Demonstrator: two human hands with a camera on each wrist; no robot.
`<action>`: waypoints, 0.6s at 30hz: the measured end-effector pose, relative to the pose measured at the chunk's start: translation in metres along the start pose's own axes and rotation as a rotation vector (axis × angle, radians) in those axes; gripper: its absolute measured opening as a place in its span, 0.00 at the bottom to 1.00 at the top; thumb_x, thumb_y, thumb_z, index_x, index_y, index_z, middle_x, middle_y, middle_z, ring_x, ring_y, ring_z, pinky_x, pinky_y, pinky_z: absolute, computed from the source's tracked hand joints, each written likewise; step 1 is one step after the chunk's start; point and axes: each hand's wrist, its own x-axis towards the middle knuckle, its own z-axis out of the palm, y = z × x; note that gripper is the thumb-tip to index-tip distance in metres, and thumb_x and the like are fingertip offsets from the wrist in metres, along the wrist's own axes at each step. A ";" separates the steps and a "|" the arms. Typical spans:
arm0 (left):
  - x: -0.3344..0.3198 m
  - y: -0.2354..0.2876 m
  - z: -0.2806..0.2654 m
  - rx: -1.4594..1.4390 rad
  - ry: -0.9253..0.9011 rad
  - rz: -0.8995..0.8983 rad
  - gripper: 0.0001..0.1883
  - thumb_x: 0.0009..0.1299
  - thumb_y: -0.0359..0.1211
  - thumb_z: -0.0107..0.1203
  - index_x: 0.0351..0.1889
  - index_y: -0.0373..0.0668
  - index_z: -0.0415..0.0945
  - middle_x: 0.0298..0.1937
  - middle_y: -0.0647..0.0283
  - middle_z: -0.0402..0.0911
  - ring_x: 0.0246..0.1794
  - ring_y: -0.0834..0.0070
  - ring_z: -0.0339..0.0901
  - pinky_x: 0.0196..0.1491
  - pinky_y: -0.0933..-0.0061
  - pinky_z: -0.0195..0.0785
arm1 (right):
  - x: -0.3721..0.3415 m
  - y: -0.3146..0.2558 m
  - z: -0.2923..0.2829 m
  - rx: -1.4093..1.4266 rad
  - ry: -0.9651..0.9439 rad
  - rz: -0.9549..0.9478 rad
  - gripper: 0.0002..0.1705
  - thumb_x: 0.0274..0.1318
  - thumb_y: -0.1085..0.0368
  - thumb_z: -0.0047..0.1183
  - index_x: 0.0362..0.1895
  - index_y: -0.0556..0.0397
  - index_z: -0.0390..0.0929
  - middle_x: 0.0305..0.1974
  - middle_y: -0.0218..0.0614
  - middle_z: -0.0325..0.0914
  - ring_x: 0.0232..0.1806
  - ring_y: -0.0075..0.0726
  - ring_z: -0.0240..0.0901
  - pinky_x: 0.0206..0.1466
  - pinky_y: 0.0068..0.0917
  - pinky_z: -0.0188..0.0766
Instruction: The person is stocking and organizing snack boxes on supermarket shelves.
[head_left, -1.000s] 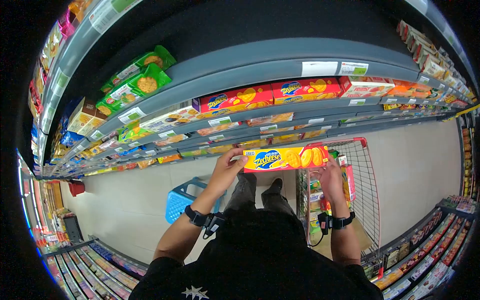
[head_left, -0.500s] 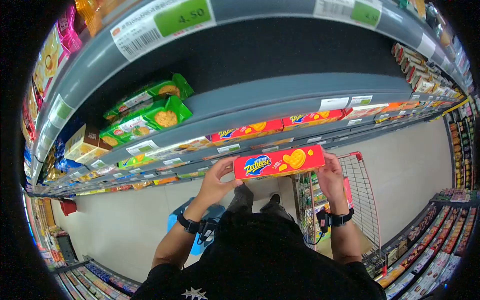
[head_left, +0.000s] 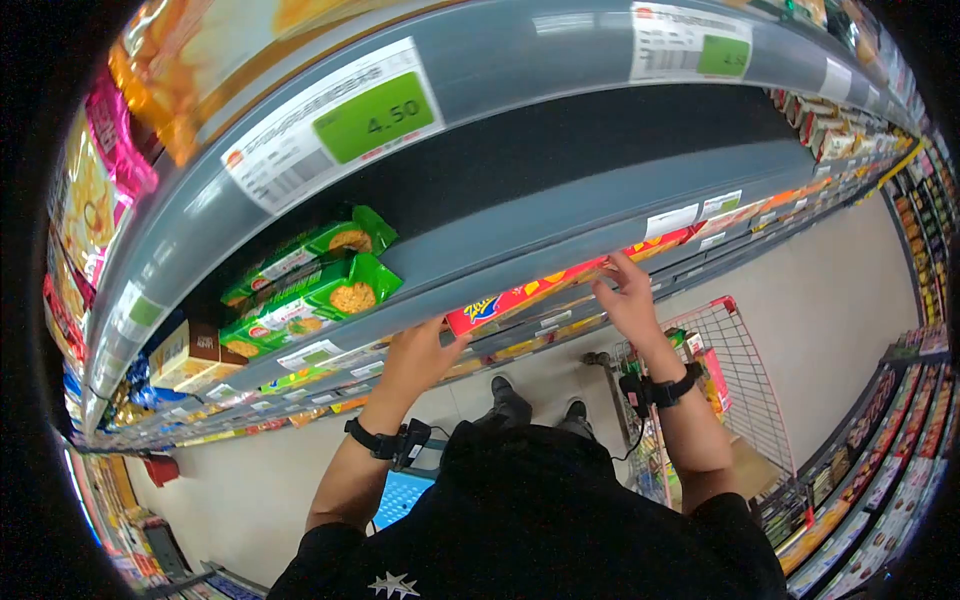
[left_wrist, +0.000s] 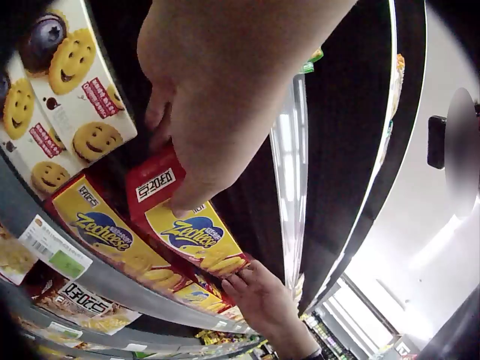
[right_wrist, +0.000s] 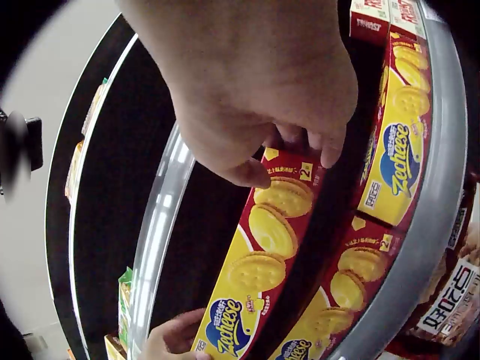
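Observation:
A red and yellow Zecheese box point(head_left: 510, 302) point(left_wrist: 196, 232) point(right_wrist: 262, 244) is held between two hands at the shelf. My left hand point(head_left: 418, 358) point(left_wrist: 217, 97) point(right_wrist: 174, 337) grips its left end, thumb on the yellow face. At the other end, my right hand point(head_left: 632, 305) point(right_wrist: 262, 97) point(left_wrist: 264, 304) pinches it with thumb and fingers. In both wrist views the box slants inside the shelf, with matching boxes point(left_wrist: 105, 234) point(right_wrist: 397, 150) nearer the shelf's front edge. The shelf above partly hides it in the head view.
Green biscuit packs point(head_left: 320, 300) lie on the upper shelf at left. White boxes with smiling biscuits point(left_wrist: 75, 97) stand beside the Zecheese boxes. A shopping cart point(head_left: 745, 370) holding goods is at right, and a blue stool point(head_left: 405, 495) is below at left.
Both hands have carried the box from in front of the body toward the shelf, and it now slants up to the right. The head view has moved closer to the upper shelves.

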 end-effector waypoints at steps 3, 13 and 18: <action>0.012 0.004 -0.010 0.080 -0.121 -0.155 0.26 0.63 0.39 0.64 0.58 0.42 0.75 0.51 0.47 0.80 0.52 0.47 0.76 0.55 0.54 0.70 | 0.011 -0.009 0.009 -0.091 -0.050 0.043 0.17 0.55 0.78 0.54 0.51 0.61 0.76 0.47 0.35 0.78 0.51 0.26 0.73 0.58 0.28 0.71; 0.038 -0.040 0.005 0.107 -0.149 -0.042 0.26 0.69 0.43 0.60 0.61 0.42 0.74 0.57 0.47 0.79 0.55 0.49 0.78 0.57 0.56 0.70 | 0.012 0.000 0.028 -0.064 0.004 0.009 0.24 0.53 0.74 0.50 0.57 0.63 0.72 0.44 0.44 0.81 0.44 0.34 0.76 0.51 0.30 0.71; 0.051 -0.029 0.003 0.246 -0.151 0.043 0.28 0.66 0.43 0.62 0.61 0.40 0.74 0.58 0.46 0.78 0.60 0.50 0.74 0.63 0.56 0.64 | 0.012 0.011 0.025 -0.023 0.023 -0.033 0.26 0.53 0.75 0.49 0.59 0.62 0.72 0.49 0.47 0.80 0.48 0.38 0.76 0.53 0.30 0.71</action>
